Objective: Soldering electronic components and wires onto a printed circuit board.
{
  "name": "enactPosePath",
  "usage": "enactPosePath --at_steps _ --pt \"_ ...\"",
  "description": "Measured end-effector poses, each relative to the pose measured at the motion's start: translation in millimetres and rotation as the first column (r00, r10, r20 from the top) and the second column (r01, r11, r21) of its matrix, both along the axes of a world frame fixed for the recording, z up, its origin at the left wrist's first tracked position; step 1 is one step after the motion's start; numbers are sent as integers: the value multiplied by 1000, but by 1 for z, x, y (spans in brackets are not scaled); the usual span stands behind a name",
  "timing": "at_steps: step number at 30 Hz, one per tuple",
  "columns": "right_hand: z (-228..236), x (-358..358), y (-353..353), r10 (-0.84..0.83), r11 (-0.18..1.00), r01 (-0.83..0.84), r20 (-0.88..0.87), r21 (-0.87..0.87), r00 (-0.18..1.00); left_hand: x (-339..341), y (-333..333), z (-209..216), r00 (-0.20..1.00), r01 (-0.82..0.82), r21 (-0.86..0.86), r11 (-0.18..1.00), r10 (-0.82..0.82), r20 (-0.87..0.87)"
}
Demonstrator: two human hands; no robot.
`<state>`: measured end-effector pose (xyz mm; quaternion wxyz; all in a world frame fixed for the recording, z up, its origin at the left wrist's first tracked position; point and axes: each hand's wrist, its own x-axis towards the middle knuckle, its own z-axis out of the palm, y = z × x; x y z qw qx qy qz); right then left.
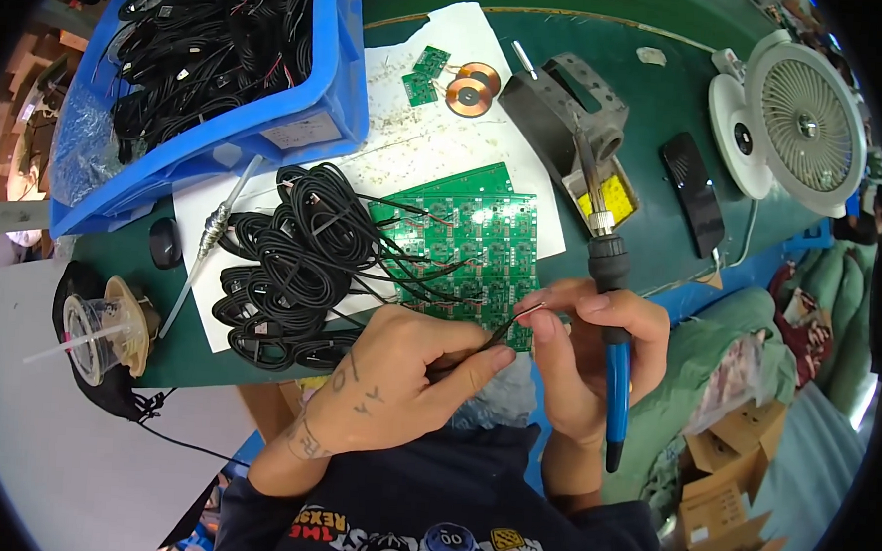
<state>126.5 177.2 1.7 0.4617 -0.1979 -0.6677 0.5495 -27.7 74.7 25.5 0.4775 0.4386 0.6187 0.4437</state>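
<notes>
My left hand (386,380) pinches a black cable (503,331) near its stripped end, where thin wires, one reddish, stick out. Thumb and forefinger of my right hand (577,352) close on those wire ends. The same hand holds a soldering iron (616,379) with a blue and black handle, its metal tip pointing away from me. Just beyond my fingers lies a panel of green circuit boards (507,244), with several cable ends resting on it. Coiled black cables (297,258) are heaped to its left.
A blue bin (336,90) full of cables stands far left. Copper coils (468,95) and small boards lie on white paper. An iron stand (569,113) with yellow sponge (610,198), a phone (693,194) and a fan (803,120) are right. A solder spool (99,337) sits left.
</notes>
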Motion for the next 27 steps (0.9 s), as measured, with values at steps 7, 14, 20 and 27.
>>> enactPosePath --at_steps 7,14,20,27 --pt "-4 -4 -2 -105 993 101 -59 -63 993 17 15 1 941 -270 69 960 249 228" --pt "-10 0 -6 -84 986 76 -50 -148 995 24 17 -6 868 -365 92 927 303 393" --pt "-13 2 -6 -114 993 114 36 0 993 26 18 -8 810 -439 37 898 377 449" --pt "-13 4 -1 -86 990 78 62 117 994 21 17 -6 754 -432 -6 902 364 547"
